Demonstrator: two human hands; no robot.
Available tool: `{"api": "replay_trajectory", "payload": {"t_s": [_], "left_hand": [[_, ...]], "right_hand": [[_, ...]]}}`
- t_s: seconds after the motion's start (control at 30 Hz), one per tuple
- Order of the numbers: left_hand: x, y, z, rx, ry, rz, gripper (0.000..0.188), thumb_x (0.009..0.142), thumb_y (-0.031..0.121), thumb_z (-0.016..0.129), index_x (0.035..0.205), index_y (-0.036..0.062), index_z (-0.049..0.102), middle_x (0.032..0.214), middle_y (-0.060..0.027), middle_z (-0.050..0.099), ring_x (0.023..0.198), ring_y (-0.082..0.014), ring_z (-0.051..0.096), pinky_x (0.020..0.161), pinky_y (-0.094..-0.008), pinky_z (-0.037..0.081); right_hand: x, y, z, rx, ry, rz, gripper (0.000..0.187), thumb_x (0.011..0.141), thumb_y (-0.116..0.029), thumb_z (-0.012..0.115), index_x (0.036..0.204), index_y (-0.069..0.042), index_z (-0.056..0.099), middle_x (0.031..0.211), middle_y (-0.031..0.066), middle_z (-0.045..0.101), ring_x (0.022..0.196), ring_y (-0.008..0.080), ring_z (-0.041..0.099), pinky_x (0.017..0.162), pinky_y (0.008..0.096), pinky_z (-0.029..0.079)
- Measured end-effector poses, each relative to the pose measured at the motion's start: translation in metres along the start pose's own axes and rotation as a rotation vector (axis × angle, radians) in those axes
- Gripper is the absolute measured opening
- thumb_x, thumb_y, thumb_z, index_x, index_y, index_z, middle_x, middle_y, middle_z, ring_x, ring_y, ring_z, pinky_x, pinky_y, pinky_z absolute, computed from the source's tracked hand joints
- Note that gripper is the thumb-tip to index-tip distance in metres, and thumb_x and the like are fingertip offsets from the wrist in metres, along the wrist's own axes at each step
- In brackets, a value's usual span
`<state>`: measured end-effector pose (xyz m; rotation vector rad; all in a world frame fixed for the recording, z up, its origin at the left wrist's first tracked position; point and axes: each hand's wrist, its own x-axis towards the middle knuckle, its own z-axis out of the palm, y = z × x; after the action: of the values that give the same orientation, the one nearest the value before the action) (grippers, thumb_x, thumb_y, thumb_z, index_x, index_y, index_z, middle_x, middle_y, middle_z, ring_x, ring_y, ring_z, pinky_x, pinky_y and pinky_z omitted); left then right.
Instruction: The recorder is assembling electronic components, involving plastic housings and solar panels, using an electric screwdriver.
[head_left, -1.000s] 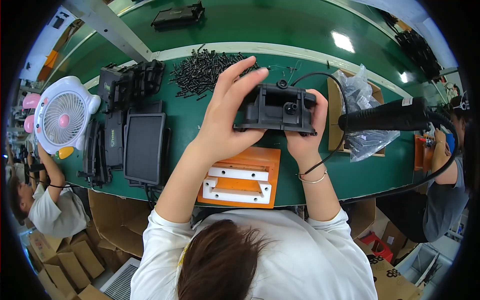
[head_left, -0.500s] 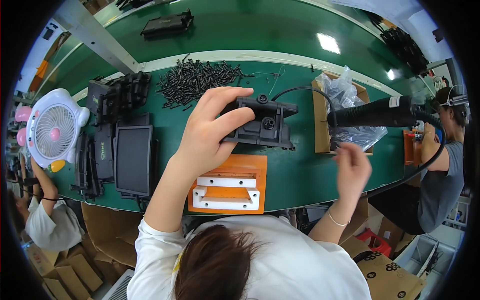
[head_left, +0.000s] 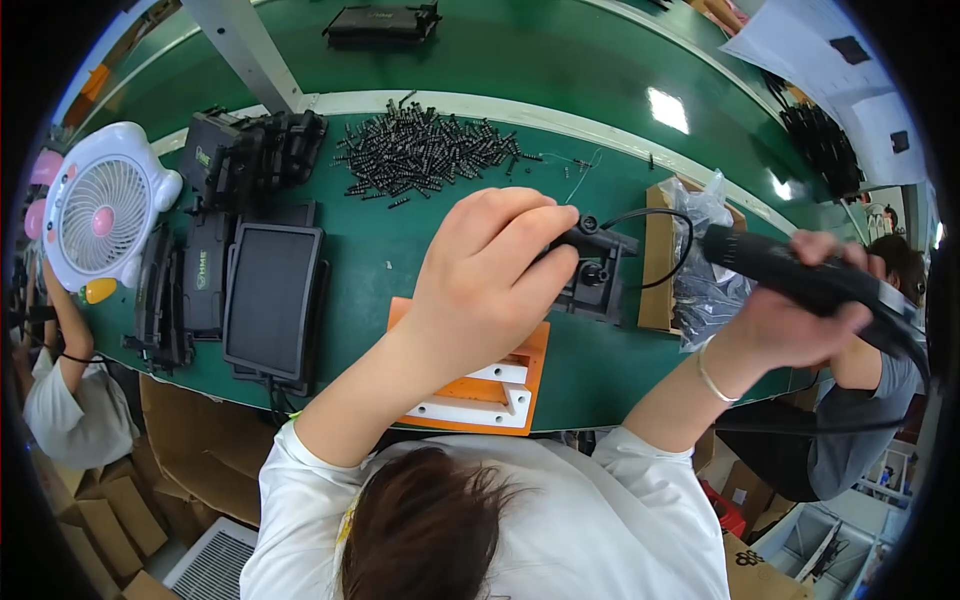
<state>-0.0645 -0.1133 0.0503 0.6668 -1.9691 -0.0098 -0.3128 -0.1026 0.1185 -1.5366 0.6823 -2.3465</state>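
Observation:
My left hand is closed around a black plastic housing with round knobs and a thin black cable looping off to its right. The hand covers the housing's left part. To the right, my right hand grips a black electric screwdriver by its body, tip end toward the left. The screwdriver is apart from the housing, and its tip cannot be made out. Below my left hand, an orange fixture with white blocks lies at the table's near edge, partly covered by my forearm.
A pile of black screws lies beyond my left hand. At left stand a white fan, black housings and stacked flat black panels. A cardboard box holding clear plastic bags is at right. Co-workers sit on both sides.
My right hand has moved right and taken hold of the screwdriver, which now points left and slightly up. My left hand and the housing have shifted a little to the right in view.

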Motion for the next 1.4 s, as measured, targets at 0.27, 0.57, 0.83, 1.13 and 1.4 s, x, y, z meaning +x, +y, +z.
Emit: {"api": "replay_trajectory", "payload": {"t_s": [0.27,0.57,0.83,1.13,1.4], "left_hand": [[0.0,-0.004,-0.003,-0.131,-0.019,-0.113,0.024,0.053,0.001,0.066,0.077,0.0034,0.063,0.1,-0.0094,0.057,0.103,-0.0326,0.056,0.09,-0.0499,0.043],[0.001,0.001,0.001,-0.191,-0.005,-0.177,0.022,0.054,0.002,0.063,0.075,0.0031,0.063,0.101,-0.0089,0.058,0.101,-0.0322,0.057,0.088,-0.0504,0.043],[0.0,0.0,0.003,-0.214,0.054,-0.167,0.017,0.055,0.003,0.064,0.072,0.0,0.061,0.101,-0.0102,0.058,0.102,-0.0343,0.055,0.082,-0.0482,0.044],[-0.002,0.0,0.009,-0.25,0.112,-0.131,0.015,0.057,0.004,0.064,0.071,-0.001,0.059,0.098,-0.0096,0.056,0.102,-0.0328,0.053,0.078,-0.044,0.043],[0.0,-0.006,0.009,-0.22,0.081,-0.113,0.017,0.058,-0.003,0.061,0.074,0.0014,0.058,0.095,-0.0086,0.056,0.102,-0.0308,0.055,0.083,-0.0403,0.044]], "right_hand": [[0.056,-0.016,0.079,0.458,-0.439,0.252,0.041,0.082,-0.03,0.06,0.107,-0.001,0.047,0.092,0.0095,0.054,0.059,0.0178,0.048,0.053,0.0304,0.038],[0.052,0.0,0.11,0.48,-0.397,0.429,0.031,0.083,-0.025,0.062,0.104,-0.007,0.047,0.084,0.0087,0.057,0.046,0.0174,0.049,0.037,0.0293,0.04],[0.054,0.003,0.093,0.3,-0.921,0.225,0.042,0.089,-0.026,0.056,0.121,-0.005,0.041,0.103,0.0159,0.053,0.056,0.0198,0.054,0.047,0.0325,0.047],[0.042,0.003,0.125,0.071,-0.349,0.319,0.017,0.082,-0.008,0.053,0.089,0.005,0.046,0.078,0.0084,0.042,0.064,0.0117,0.043,0.062,0.0254,0.035],[0.025,-0.005,0.141,-0.24,0.114,0.211,0.015,0.081,-0.005,0.058,0.084,0.003,0.046,0.073,0.0098,0.048,0.059,0.0151,0.048,0.057,0.0292,0.044]]}}
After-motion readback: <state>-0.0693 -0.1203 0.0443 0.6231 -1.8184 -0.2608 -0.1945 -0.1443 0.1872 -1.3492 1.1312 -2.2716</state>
